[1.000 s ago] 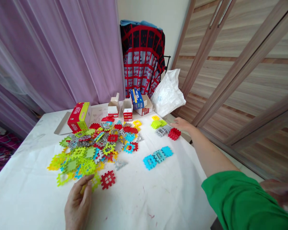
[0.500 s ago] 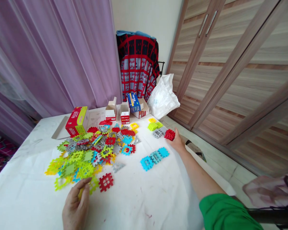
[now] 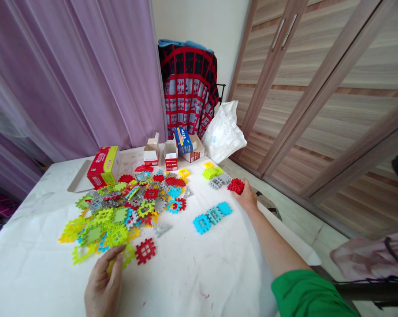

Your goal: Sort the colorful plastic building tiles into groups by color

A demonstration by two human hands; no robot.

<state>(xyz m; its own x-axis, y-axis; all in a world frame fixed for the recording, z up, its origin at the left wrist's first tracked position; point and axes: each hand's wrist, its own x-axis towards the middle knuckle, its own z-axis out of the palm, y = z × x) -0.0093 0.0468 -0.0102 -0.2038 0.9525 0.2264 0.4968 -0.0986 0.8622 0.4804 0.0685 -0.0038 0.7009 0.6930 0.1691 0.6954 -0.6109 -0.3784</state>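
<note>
At the table's right edge, my right hand [image 3: 247, 199] is closed around a small stack of red interlocking building pieces [image 3: 236, 186]. Just left of that stack are grey pieces [image 3: 216, 183] and lime green ones [image 3: 212, 173]. My left hand [image 3: 103, 281] is curled at the near side of a loose pile of mixed pieces [image 3: 119, 215], a bit of yellow piece [image 3: 110, 267] showing between thumb and fingers. A red window piece [image 3: 145, 251] lies to its right. Three blue pieces [image 3: 213, 215] form a row nearer me than the red stack.
Along the back of the white-covered table [image 3: 185, 273] stand a red and yellow box [image 3: 103, 167], two small open cartons [image 3: 170, 156] and a blue box [image 3: 183, 140]. A white plastic bag [image 3: 223, 132] sits at the back right corner. Wooden wardrobe doors [image 3: 318, 110] rise beyond.
The view has shifted slightly, so everything sits a little further left. Both hands keep their places, the right one still gripping the red stack.
</note>
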